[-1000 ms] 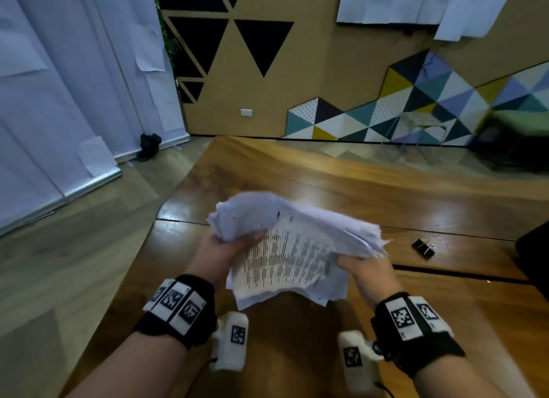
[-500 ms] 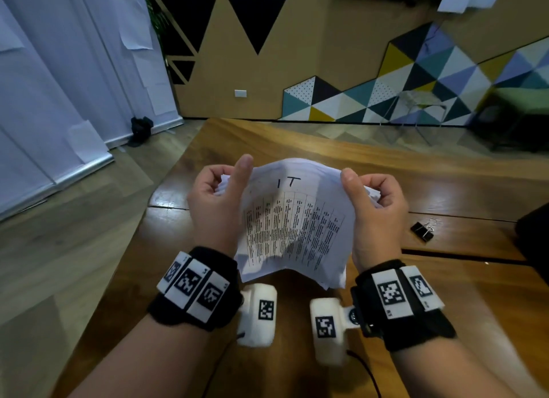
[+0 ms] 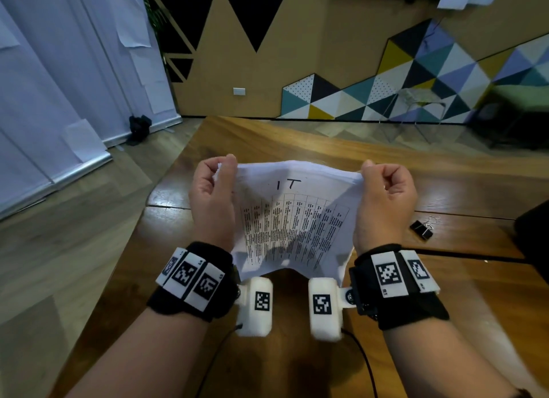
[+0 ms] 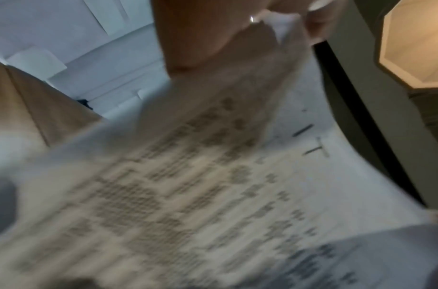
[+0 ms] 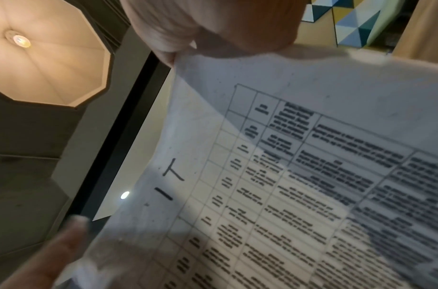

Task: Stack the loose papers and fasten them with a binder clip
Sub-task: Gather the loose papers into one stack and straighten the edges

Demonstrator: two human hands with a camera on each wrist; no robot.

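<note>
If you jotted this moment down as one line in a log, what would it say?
left hand: pinches papers | right hand: pinches papers | binder clip: on table, untouched

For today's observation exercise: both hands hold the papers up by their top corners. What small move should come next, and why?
Probably tap the papers down on the table to square them: left hand and right hand pinch the corners, the bottom edge hangs uneven, and the binder clip lies unused.

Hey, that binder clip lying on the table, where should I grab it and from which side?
Probably by its black body, from above with the right hand. The binder clip lies flat on the table right of that hand, nothing covering it, its wire handles pointing away.
</note>
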